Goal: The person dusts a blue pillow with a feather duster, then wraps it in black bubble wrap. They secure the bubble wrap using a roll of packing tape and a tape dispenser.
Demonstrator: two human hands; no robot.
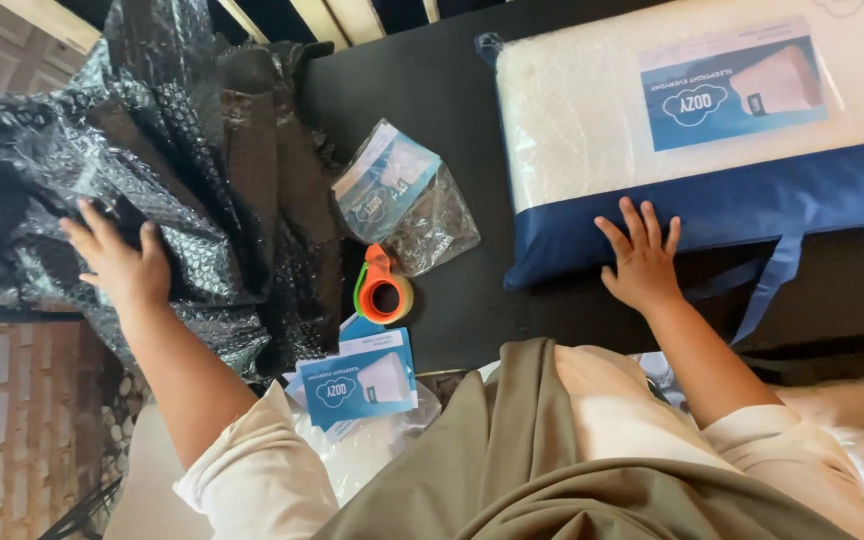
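Black bubble wrap (162,190) lies in a big crumpled heap on the left of the dark desk (452,90). The left hand (117,262) rests on it with the fingers spread and pressing into the folds; the grip is open and flat, nothing is closed inside it. The right hand (642,262) is also open, with the palm down and the fingers fanned on the blue edge of the pillow (672,130), which lies on the right side of the desk, well apart from the wrap.

To do this well, I think the left hand should gather one clear edge of the wrap instead of pushing on the middle, because the sheet is slippery and folded on itself. The right hand should keep the pillow flat and steady, pressing on the firm blue border and not on the soft white part. The blue strap (767,285) hangs loose near the front edge of the desk and could catch.

About containers: the pillow is inside a clear cover with a blue band and a printed blue card under the plastic. Between the hands lies a small clear bag (407,200); it holds a blue and white card, otherwise it looks nearly empty and creased. Just beside it stands an orange tape dispenser (384,290). Near the body, another clear pack (357,385) holds a similar card and something white, which I cannot identify.
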